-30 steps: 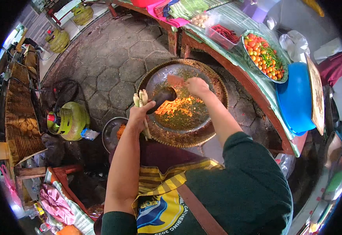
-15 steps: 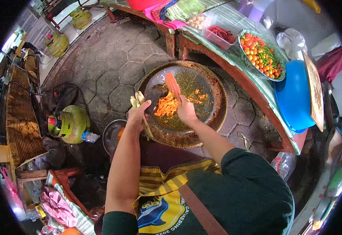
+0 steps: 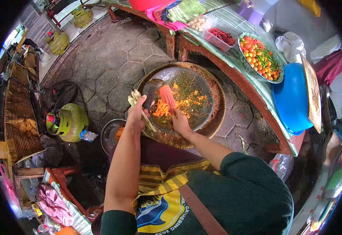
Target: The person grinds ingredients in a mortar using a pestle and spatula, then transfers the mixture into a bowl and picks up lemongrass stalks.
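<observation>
Lemongrass-like stalks (image 3: 149, 124) are in my left hand (image 3: 136, 114), at the left rim of the round stone dish (image 3: 204, 111). The same hand is against a dark pestle-like tool (image 3: 150, 92); whether its fingers also grip the tool is hard to tell. My right hand (image 3: 180, 122) is closed on an orange-red spatula (image 3: 166, 96), whose blade is beside the dark tool. Below the blade lies chopped orange food (image 3: 162, 109), with scattered bits over the green-flecked dish. A woven tray (image 3: 219, 87) surrounds the dish.
A metal bowl (image 3: 109, 138) stands left of the tray. Green gas cylinders (image 3: 77, 121) are on the paved floor. The bench (image 3: 233, 64) on the right carries a basket of tomatoes and chillies (image 3: 259, 56), a box of red chillies (image 3: 221, 37) and a blue basin (image 3: 290, 98).
The spatula and my right hand have moved left, toward the dark tool. That tool has tilted more upright, and the orange food pile under the blade looks smaller.
</observation>
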{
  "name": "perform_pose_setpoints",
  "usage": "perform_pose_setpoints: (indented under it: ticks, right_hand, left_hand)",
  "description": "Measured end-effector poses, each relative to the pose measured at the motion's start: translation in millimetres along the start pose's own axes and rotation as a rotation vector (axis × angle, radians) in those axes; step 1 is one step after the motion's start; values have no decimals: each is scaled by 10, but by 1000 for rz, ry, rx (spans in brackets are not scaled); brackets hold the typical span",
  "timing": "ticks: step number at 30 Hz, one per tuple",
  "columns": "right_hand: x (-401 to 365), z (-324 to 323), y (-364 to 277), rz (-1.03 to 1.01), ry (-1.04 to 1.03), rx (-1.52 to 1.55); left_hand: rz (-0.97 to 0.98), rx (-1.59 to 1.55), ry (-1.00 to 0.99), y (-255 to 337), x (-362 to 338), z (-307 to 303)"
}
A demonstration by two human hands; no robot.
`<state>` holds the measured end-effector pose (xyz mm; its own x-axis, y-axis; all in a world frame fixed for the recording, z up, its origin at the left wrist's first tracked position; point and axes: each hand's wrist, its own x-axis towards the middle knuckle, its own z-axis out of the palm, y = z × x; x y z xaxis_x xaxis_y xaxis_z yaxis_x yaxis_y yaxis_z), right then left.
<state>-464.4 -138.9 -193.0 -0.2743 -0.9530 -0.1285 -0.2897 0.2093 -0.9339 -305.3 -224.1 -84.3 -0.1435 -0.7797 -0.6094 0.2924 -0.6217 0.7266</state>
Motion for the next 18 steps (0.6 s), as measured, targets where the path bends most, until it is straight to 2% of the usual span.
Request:
perform_pose_setpoints:
  ticks: [1, 3, 4, 5, 7, 9, 11, 14, 15, 16, 18]
  right_hand:
    - [-12, 37, 92, -23, 0, -30]
    - [-117, -61, -88, 332, -70, 187]
    - [-107, -24, -56, 334, -74, 184]
    - [-104, 25, -43, 175, -27, 127]
    - [-83, 78, -24, 77, -63, 87]
    - [-5, 63, 62, 100, -119, 88]
    - [-28, -36, 23, 291, -204, 183]
    - [-92, -88, -152, 277, -185, 264]
    - [-89, 3, -71, 102, -141, 277]
    - [-108, 57, -40, 110, -138, 276]
    - [-81, 83, -136, 175, -243, 509]
  left_hand:
    - [-14, -50, -3, 16, -29, 26]
    - [-26, -103, -1, 34, -26, 10]
    - [-24, -128, -22, 33, -16, 7]
    - [-25, -153, -45, 4, -8, 2]
    - [-58, -180, -74, -15, 5, -13]
    - [-79, -202, -108, 4, 11, 21]
    - [-56, -187, -103, 16, -1, 30]
    - [-47, -203, -114, 42, 35, 4]
    - [-60, -221, -133, 2, 31, -12]
    - [-69, -221, -133, -21, 26, -23]
    - [-97, -266, -137, 11, 29, 8]
